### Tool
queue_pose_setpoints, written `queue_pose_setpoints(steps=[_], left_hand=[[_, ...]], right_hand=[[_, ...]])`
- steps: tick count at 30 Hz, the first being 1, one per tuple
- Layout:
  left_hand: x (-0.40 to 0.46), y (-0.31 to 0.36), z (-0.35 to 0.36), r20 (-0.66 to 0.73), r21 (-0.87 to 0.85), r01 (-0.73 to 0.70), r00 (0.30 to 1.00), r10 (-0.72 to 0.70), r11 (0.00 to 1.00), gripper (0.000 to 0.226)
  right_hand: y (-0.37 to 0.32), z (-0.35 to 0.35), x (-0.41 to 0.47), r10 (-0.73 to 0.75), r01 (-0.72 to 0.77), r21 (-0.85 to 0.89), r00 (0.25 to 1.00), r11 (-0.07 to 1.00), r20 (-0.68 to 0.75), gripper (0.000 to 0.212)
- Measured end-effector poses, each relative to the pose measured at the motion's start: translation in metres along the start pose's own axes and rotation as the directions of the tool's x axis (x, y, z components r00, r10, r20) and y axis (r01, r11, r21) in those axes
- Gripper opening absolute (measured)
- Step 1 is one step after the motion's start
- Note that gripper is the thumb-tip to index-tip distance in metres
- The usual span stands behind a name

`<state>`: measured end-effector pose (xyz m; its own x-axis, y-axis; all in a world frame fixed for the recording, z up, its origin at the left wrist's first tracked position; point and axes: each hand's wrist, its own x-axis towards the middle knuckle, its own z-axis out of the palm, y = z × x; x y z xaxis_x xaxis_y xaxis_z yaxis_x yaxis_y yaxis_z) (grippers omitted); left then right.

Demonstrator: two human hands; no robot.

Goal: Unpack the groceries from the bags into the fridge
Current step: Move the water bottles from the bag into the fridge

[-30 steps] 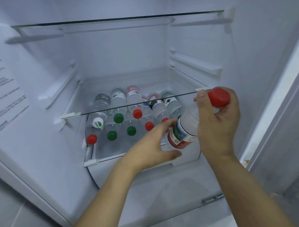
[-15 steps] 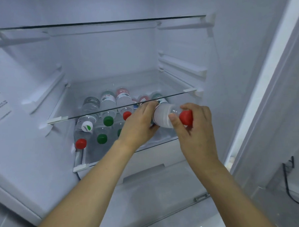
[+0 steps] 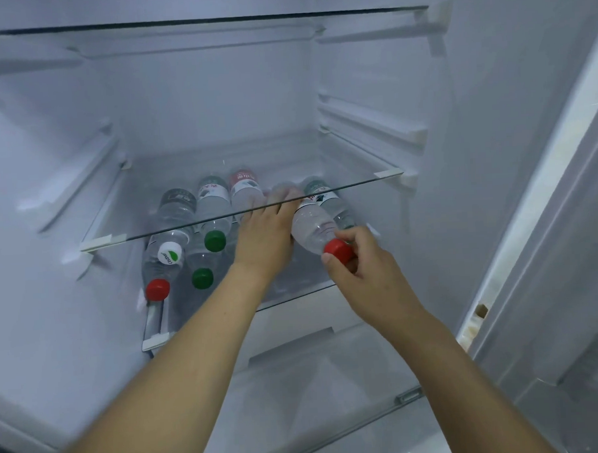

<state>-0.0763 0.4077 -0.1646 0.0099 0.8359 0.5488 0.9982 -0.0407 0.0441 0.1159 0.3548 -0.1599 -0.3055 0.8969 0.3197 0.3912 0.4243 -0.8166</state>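
Right hand [image 3: 363, 268] pinching cap of bottle [image 3: 313, 227]; long axis pointing 11 o'clock; left hand [image 3: 267, 233] cupping body, nearer shelf [image 3: 222, 219].

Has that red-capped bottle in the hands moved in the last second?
Yes. The red-capped bottle went from in front of the glass shelf to under it.

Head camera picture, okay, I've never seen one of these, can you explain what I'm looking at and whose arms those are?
No machine here: the camera sits on a person's head and looks down at their own two bare arms reaching into an open fridge. The left hand rests on the body of a clear water bottle, and the right hand pinches its red cap, with the bottle lying on its side under the glass shelf. Other bottles already lie beneath that shelf in rows, with red, green and white caps, such as one green-capped bottle.
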Motion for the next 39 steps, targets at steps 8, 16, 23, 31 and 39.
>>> queue_pose_setpoints(steps=[8,16,23,31,39], left_hand=[[-0.013,-0.023,0.003,0.077,0.035,0.049,0.996,-0.052,0.998,0.076],[-0.02,-0.023,-0.004,0.092,0.125,0.182,0.977,-0.195,0.975,0.068],[-0.026,-0.024,0.005,-0.016,0.269,0.244,0.968,-0.249,0.932,0.062],[-0.028,-0.024,0.001,0.002,0.231,0.23,0.971,-0.237,0.945,0.062],[-0.05,-0.009,-0.02,0.066,0.125,0.277,0.956,-0.286,0.953,0.066]], right_hand=[[0.003,0.027,0.038,0.007,0.002,-0.126,0.997,0.992,0.071,0.056],[0.008,0.058,0.091,-0.059,0.064,-0.3,0.998,0.952,0.026,0.041],[0.02,0.071,0.102,-0.137,0.124,-0.394,0.991,0.911,-0.005,0.034],[0.015,0.064,0.09,-0.055,0.105,-0.384,0.989,0.918,0.139,0.055],[-0.002,0.031,0.047,0.013,0.147,-0.485,0.95,0.862,0.312,0.07]])
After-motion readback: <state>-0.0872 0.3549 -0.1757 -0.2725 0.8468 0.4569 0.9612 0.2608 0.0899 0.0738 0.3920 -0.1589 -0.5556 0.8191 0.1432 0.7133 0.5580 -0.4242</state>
